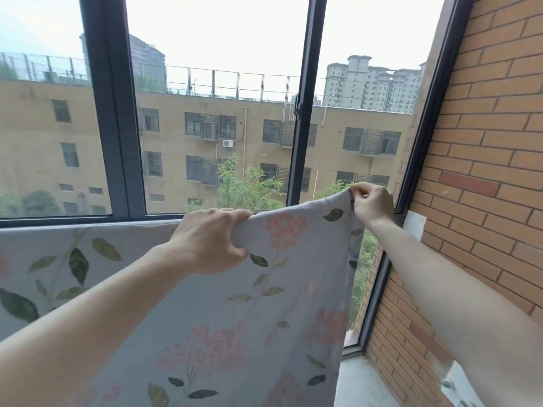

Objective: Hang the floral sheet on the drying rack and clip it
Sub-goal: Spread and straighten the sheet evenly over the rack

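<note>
The floral sheet (288,289), pale lilac with pink flowers and green leaves, hangs in front of me across the lower half of the view. Its left stretch lies level along a line at the window sill height; the rack under it is hidden. My left hand (210,239) grips the sheet's top edge near the middle, fingers curled over the fold. My right hand (371,202) pinches the raised right corner of the sheet, higher than the left hand. No clip is in view.
A dark-framed window (305,113) fills the wall ahead, with apartment blocks and trees outside. A brick wall (484,142) closes in on the right, close to my right arm. A grey ledge (361,383) runs below the window at the lower right.
</note>
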Demonstrator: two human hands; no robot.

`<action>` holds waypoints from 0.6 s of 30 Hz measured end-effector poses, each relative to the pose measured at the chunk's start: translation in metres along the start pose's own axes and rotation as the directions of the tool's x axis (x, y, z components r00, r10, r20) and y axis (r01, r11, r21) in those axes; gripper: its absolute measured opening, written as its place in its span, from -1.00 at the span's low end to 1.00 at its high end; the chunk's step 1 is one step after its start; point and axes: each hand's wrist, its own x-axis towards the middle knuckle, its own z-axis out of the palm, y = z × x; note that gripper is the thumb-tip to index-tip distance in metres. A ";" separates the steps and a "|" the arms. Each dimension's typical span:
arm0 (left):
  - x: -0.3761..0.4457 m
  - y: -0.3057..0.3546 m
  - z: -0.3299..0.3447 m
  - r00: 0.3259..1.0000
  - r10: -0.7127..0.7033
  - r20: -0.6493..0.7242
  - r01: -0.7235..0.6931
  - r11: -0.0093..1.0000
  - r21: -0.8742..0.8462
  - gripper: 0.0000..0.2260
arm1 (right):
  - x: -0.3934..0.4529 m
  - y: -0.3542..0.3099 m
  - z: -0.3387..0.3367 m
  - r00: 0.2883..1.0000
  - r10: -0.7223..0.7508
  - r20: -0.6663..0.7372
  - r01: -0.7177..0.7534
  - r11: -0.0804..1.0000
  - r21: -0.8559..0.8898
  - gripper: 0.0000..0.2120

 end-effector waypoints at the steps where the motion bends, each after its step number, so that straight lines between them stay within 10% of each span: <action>1: 0.001 -0.001 0.001 1.000 -0.001 0.003 0.001 1.000 -0.003 -0.46 | 0.005 -0.002 0.005 1.000 0.000 0.012 0.000 1.000 0.018 -0.83; 4: 0.003 -0.001 0.001 1.000 -0.003 0.008 0.003 1.000 0.000 -0.44 | 0.010 0.001 0.021 0.980 0.081 0.183 -0.095 0.993 0.072 -0.86; 9: 0.004 -0.004 0.000 0.999 -0.033 0.029 0.032 0.999 0.028 -0.54 | -0.012 0.024 0.024 0.697 0.281 0.659 -0.399 0.916 0.031 -0.85; 18: 0.013 -0.005 0.002 0.997 -0.057 0.042 0.052 0.991 0.123 -0.75 | -0.073 0.063 0.021 0.962 0.214 0.167 -0.264 0.883 0.388 -0.71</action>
